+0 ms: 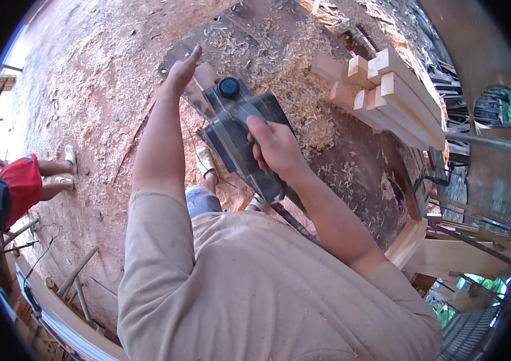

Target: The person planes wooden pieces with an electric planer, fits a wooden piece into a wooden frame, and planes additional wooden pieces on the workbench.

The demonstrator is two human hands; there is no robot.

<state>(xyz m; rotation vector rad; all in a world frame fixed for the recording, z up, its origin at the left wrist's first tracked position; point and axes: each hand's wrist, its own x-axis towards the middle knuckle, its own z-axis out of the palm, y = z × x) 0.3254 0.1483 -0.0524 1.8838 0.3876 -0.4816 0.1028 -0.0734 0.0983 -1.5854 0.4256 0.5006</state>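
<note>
My right hand [276,147] is wrapped around the handle of a black electric hand planer [231,141], which has a blue-capped knob near its far end. The planer sits over a pale wooden piece [205,76] on the dark worktable. Beyond the tool, my left hand [184,71] is at the end of that piece, palm side against it, one digit pointing up and away. Its other fingers are mostly hidden. The planer covers most of the wooden piece.
Squared timber pieces [397,99] are stacked at the table's right side. Wood shavings [309,114] cover much of the dark tabletop [351,192]. Another person in red shorts [21,183] is at the far left. Poles and boards [66,313] lie at the lower left.
</note>
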